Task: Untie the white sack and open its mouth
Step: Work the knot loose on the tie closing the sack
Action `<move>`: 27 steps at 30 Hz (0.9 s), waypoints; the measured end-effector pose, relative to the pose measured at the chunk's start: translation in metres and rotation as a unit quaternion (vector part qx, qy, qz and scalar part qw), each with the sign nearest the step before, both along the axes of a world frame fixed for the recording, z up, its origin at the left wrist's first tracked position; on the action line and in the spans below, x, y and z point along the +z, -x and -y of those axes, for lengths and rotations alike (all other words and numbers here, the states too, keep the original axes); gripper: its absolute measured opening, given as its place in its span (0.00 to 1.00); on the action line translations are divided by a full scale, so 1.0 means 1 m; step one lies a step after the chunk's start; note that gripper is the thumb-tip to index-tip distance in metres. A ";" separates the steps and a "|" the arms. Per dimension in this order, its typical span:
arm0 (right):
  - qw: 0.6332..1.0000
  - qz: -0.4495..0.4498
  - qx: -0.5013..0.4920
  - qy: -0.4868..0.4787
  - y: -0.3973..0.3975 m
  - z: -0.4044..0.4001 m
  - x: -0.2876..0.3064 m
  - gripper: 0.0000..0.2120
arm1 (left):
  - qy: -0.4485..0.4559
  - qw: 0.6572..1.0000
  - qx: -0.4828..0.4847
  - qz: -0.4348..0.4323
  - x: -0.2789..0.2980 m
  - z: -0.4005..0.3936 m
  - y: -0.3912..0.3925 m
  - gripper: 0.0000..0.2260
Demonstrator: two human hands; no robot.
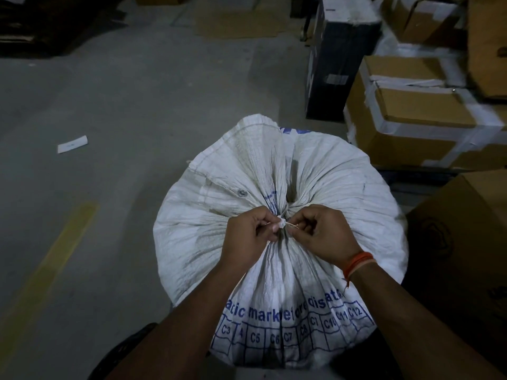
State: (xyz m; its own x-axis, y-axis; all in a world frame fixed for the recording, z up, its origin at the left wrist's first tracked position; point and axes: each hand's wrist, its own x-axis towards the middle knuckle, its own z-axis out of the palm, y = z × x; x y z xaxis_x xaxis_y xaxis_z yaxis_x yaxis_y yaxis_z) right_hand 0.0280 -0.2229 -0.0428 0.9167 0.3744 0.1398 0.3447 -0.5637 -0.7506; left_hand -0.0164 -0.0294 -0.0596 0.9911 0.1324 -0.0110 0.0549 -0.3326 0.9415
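Note:
A full white woven sack (329, 187) with blue print stands upright on the floor in front of me. Its mouth is gathered into a tight neck, and the loose top flap fans out beyond it. A small white knot (281, 222) of thin string binds the neck. My left hand (248, 231) pinches the knot from the left with thumb and fingertips. My right hand (319, 231) pinches a thin string end just right of the knot. An orange thread band circles my right wrist.
Taped cardboard boxes (417, 111) are stacked at the right, with a dark box (337, 58) behind the sack and another carton (466, 242) close on the right. Grey concrete floor with a yellow line (55, 259) and a paper scrap (72, 144) lies to the left.

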 end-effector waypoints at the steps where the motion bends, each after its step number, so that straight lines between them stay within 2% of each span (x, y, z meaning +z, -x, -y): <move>1: 1.000 -0.005 0.002 -0.003 -0.001 0.003 0.002 0.04 | -0.002 1.000 0.001 0.001 0.000 0.000 0.000 0.06; 7: 1.000 0.017 -0.006 0.006 -0.005 0.008 0.003 0.07 | -0.003 1.000 0.005 0.000 -0.001 0.000 -0.001 0.05; 17: 0.999 0.041 -0.010 0.006 -0.002 -0.008 -0.003 0.05 | -0.020 1.000 -0.004 0.013 -0.003 0.000 0.001 0.04; 27: 1.000 0.006 0.011 0.014 -0.003 0.010 0.010 0.05 | -0.031 0.999 0.003 0.018 0.001 0.001 0.001 0.04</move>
State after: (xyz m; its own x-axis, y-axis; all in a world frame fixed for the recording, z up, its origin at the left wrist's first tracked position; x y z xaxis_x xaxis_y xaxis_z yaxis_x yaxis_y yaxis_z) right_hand 0.0306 -0.2330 -0.0333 0.9068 0.3976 0.1401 0.3658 -0.5769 -0.7304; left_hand -0.0171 -0.0303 -0.0584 0.9898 0.1387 0.0321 0.0247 -0.3894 0.9207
